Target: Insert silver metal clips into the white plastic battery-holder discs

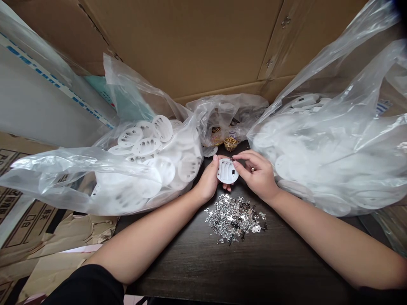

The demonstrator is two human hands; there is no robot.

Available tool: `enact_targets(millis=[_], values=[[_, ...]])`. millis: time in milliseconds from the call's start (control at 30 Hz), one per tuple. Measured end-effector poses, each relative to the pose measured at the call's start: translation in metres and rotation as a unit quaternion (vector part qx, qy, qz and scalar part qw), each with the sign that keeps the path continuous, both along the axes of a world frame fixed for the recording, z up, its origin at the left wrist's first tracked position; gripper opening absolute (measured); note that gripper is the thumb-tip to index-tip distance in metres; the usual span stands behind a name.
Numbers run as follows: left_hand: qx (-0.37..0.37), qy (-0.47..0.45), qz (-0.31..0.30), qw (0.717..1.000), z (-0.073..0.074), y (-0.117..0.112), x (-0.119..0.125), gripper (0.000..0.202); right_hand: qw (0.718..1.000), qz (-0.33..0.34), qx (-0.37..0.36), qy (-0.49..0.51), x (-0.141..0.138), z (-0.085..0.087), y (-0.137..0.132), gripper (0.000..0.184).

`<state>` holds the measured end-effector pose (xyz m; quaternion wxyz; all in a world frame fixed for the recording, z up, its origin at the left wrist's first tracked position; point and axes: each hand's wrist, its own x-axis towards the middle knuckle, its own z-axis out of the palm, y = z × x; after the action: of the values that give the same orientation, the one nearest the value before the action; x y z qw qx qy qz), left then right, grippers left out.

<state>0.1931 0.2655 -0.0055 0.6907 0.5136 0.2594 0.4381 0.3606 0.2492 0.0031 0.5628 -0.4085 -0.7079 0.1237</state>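
White oval plastic disc [227, 171], long axis crosswise, gripped between left-hand fingers [221, 157] and right-hand fingers [245, 156]

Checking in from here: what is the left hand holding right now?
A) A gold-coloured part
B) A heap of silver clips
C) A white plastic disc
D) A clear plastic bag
C: the left hand holds the white plastic disc by its edge, while the right hand pinches a small metal piece at its rim.

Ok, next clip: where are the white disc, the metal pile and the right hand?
White disc [227, 171]: head view, middle of its face.
Metal pile [233, 219]: head view, middle of the pile.
Right hand [257, 174]: head view, back of the hand.
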Motion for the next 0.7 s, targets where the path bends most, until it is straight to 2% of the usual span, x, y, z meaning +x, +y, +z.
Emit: enact_targets(millis=[200, 533, 700], values=[[0.006, -0.01, 0.008, 1.0, 0.0003, -0.0004, 0.0, 0.063, 1.0, -0.001, -0.016, 0.009, -0.0003, -0.0003, -0.001, 0.01], [0.01, -0.008, 0.01, 1.0, -0.0006, 0.0001, 0.0007, 0.066, 1.0, 0.003, 0.024, 0.007, -0.0005, -0.003, 0.0019, 0.01], [0.005, -0.009, 0.006, 1.0, 0.0, -0.0008, 0.0011, 0.068, 1.0, 0.011, 0.02, 0.006, -0.0003, -0.0037, 0.0021, 0.01]])
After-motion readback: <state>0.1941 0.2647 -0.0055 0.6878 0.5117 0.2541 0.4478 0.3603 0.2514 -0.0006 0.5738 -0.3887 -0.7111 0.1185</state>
